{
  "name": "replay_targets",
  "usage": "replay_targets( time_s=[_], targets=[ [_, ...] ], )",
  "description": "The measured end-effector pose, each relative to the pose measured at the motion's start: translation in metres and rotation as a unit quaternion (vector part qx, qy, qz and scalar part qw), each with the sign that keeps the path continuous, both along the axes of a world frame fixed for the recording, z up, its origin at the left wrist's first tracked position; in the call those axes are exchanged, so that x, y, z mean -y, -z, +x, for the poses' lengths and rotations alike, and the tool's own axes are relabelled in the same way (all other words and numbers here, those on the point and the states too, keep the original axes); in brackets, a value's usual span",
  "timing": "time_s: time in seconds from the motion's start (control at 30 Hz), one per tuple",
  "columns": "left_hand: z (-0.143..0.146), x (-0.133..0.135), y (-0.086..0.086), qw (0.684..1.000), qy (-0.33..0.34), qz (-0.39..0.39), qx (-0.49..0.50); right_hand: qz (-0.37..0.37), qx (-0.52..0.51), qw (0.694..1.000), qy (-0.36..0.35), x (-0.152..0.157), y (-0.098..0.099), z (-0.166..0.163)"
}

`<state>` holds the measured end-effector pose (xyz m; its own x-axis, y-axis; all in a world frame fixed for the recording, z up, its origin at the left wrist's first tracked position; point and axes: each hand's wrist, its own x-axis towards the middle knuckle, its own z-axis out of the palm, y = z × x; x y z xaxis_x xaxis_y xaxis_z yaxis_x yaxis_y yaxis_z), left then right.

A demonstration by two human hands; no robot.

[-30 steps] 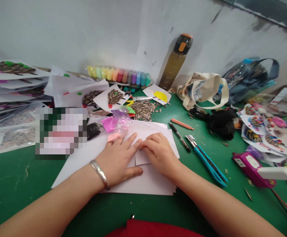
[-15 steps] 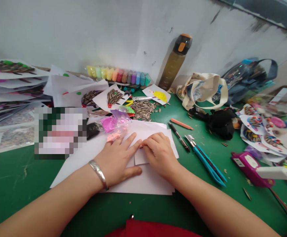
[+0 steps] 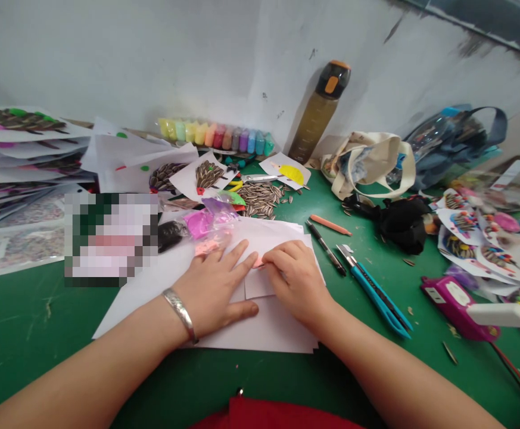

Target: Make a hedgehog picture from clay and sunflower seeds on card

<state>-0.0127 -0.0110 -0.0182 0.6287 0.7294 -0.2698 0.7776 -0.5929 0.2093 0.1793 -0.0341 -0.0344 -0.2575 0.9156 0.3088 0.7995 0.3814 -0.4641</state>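
Observation:
My left hand [image 3: 217,290] lies flat with fingers spread on white sheets of paper [image 3: 260,330], a silver bangle at its wrist. Its index fingertip reaches a small orange-pink piece of clay [image 3: 258,260] on a smaller white card [image 3: 256,289]. From the other side, my right hand [image 3: 296,275] is closed, thumb and forefinger pinched together at the clay's right edge; its other fingers are curled. Just beyond my left fingers sits a bag of peach-coloured clay [image 3: 206,245], beside pink clay [image 3: 198,224] and black clay [image 3: 171,234] in plastic.
To the right lie an orange pencil-like stick [image 3: 330,225], a black pen [image 3: 326,245] and a blue utility knife [image 3: 378,295]. Sunflower seeds [image 3: 260,199] are heaped behind the paper. A bottle [image 3: 317,116] leans against the wall. Finished seed pictures [image 3: 22,137] are stacked left.
My right hand has shifted slightly to the right, exposing more of the orange-pink clay between the hands. The left hand stays in place on the paper.

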Motion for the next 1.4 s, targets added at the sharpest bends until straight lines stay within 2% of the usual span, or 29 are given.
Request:
replay_targets(
  time_s=[0.13, 0.33, 0.5, 0.9, 1.4],
  targets=[
    [-0.001, 0.000, 0.003, 1.000, -0.003, 0.006, 0.008, -0.003, -0.007, 1.000, 0.013, -0.001, 0.000, 0.003],
    [0.001, -0.001, 0.000, 1.000, -0.001, -0.001, -0.002, -0.024, 0.028, 0.999, -0.022, 0.001, 0.002, -0.008],
    [0.001, 0.000, 0.000, 1.000, -0.003, -0.001, 0.001, -0.016, 0.050, 0.999, -0.006, 0.001, 0.000, -0.011],
    [0.000, -0.001, 0.003, 1.000, -0.001, 0.001, 0.004, -0.021, 0.027, 0.999, 0.011, 0.001, -0.001, -0.010],
    [0.001, 0.000, 0.000, 1.000, 0.000, -0.010, 0.001, -0.017, 0.003, 1.000, -0.023, 0.001, -0.004, -0.015]
  ],
)
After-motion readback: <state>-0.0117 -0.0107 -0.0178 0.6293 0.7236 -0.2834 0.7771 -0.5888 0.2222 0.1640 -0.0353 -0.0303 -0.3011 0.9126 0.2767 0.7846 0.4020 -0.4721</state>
